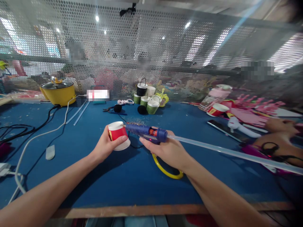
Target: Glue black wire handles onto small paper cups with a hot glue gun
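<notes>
My left hand [105, 146] is closed round a small red and white paper cup [117, 133], held upside down and tilted above the blue table [94, 179]. In my right hand [167, 149] is a blue hot glue gun [146, 131], its nozzle touching the cup's upturned base. A long clear glue stick [232, 153] juts out of the gun's back toward the right. A yellow cable loop [165, 170] lies on the table under my right hand.
Green, white and black cups [146, 99] cluster at the table's back. A yellow electric pot [58, 91] stands back left, with cables [28, 138] trailing. Another red cup [216, 109], pink pieces [251, 112] and another person's hands [279, 135] are right. Perforated mesh [151, 47] walls the far side.
</notes>
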The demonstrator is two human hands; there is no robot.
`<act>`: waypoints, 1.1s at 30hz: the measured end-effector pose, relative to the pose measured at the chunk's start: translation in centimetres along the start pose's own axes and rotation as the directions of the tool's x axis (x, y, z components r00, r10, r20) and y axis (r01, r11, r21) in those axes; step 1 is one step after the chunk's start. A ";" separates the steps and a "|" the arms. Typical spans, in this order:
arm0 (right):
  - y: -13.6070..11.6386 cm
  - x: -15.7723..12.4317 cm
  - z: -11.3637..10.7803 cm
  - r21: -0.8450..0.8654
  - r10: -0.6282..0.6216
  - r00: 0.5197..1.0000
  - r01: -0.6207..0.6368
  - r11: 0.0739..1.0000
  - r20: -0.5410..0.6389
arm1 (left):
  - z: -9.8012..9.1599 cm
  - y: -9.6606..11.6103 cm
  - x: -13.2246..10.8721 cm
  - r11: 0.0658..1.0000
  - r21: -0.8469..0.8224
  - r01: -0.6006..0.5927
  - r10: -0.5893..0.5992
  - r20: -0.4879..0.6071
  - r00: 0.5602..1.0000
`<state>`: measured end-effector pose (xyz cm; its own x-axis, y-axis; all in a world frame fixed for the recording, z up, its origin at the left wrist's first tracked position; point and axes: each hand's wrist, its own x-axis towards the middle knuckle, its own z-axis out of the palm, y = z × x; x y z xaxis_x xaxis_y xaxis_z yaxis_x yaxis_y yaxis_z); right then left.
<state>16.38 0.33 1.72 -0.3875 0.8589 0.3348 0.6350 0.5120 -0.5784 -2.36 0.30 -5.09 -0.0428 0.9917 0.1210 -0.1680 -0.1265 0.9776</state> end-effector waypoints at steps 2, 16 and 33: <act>0.1 0.0 0.0 -0.008 -0.009 1.000 0.009 1.000 0.004 | 0.0 -0.1 0.0 1.000 -0.004 0.004 -0.004 0.002 1.000; -0.2 0.4 -0.4 -0.004 0.006 1.000 -0.006 1.000 0.006 | -0.1 0.0 0.0 1.000 0.000 0.020 -0.020 0.009 1.000; 0.3 0.5 -0.4 -0.010 -0.033 0.999 0.033 0.999 0.004 | -0.1 0.1 0.0 1.000 -0.010 0.009 -0.009 0.035 0.999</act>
<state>16.65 0.94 1.99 -0.4107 0.8417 0.3505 0.6286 0.5398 -0.5599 -2.47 0.31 -5.06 -0.0074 0.9929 0.1184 -0.1781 -0.1178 0.9769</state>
